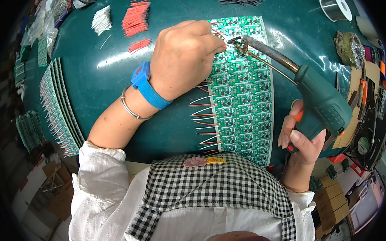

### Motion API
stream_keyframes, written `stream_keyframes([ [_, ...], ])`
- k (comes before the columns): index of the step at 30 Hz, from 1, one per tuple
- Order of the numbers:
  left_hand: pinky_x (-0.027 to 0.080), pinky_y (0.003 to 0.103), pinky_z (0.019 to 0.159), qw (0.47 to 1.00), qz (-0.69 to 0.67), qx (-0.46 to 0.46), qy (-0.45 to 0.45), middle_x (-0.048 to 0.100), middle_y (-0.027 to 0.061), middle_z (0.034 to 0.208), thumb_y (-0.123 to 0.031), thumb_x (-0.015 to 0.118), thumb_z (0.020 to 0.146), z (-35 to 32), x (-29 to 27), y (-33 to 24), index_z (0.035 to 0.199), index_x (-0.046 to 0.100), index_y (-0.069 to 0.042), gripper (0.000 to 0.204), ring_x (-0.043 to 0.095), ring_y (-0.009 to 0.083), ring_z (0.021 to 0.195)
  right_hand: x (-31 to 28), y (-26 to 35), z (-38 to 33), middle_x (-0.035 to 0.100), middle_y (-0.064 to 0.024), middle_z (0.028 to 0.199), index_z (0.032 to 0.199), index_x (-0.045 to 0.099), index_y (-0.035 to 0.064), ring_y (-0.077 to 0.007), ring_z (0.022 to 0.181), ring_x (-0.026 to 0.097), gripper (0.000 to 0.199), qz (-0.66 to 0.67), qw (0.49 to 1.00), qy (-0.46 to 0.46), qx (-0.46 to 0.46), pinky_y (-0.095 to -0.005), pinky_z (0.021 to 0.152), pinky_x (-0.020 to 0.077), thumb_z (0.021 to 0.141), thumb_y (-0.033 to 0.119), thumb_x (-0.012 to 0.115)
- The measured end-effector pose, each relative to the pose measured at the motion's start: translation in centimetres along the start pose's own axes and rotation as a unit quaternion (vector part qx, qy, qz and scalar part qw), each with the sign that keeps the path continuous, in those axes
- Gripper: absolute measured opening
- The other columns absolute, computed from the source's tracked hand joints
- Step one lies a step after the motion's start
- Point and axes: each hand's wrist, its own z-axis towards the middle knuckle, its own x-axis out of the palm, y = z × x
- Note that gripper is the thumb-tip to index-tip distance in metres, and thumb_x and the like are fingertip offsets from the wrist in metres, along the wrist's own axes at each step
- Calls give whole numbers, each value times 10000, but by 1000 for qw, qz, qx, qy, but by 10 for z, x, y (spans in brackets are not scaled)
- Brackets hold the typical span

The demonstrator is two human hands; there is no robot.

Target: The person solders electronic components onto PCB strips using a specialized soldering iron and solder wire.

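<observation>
Checked cloth and white sleeves sit closest, at the table's near edge. Past them, the right hand point(300, 137) is wrapped tight around the green soldering gun point(319, 100). Its long metal tip points up and to the left, touching the green circuit board panel point(242, 88) near its far end. The left hand point(183, 56) reaches across, wrist bent, fingers pinching a thin red wire point(218, 33) right at that tip.
</observation>
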Motion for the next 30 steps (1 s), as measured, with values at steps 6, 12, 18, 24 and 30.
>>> stream_keyframes([
  [6, 402, 340, 460, 1000, 13, -4, 14, 488, 57, 591, -20, 766, 645, 2, -2, -3, 741, 711, -69, 121, 520, 222, 520, 0, -4, 1, 511, -100, 638, 1034, 417, -61, -150, 457, 506, 419, 0, 1000, 1, 17, -259, 410, 452, 774, 134, 682],
  [12, 414, 347, 465, 999, 28, -8, 22, 499, 58, 592, -28, 761, 649, 1, 0, -3, 737, 712, -71, 109, 535, 225, 529, -3, -1, 2, 493, -89, 603, 1078, 412, -78, -148, 433, 485, 455, 17, 1000, -19, 4, -260, 397, 443, 775, 143, 670],
  [18, 428, 355, 478, 999, 34, -11, 26, 519, 61, 609, -37, 759, 651, 1, -1, -5, 732, 709, -69, 100, 550, 230, 546, -7, -2, 2, 468, -81, 575, 1232, 353, -147, -144, 414, 470, 629, 28, 999, 12, -35, -261, 372, 427, 782, 168, 659],
  [24, 441, 352, 496, 998, 49, -18, 26, 535, 56, 626, -48, 761, 650, 0, -2, -6, 730, 704, -72, 101, 561, 233, 576, -8, -3, 1, 465, -80, 576, 1236, 354, -147, -144, 415, 467, 627, 29, 999, 13, -37, -256, 376, 429, 782, 158, 661],
  [30, 441, 326, 529, 997, 78, 16, -8, 561, 33, 653, -28, 771, 626, 2, -9, -4, 753, 695, -74, 154, 562, 208, 611, -12, -1, -4, 508, -255, 1066, 1199, 364, -187, -162, 464, 503, 632, 74, 997, -12, -22, -268, 389, 460, 740, 99, 691],
])
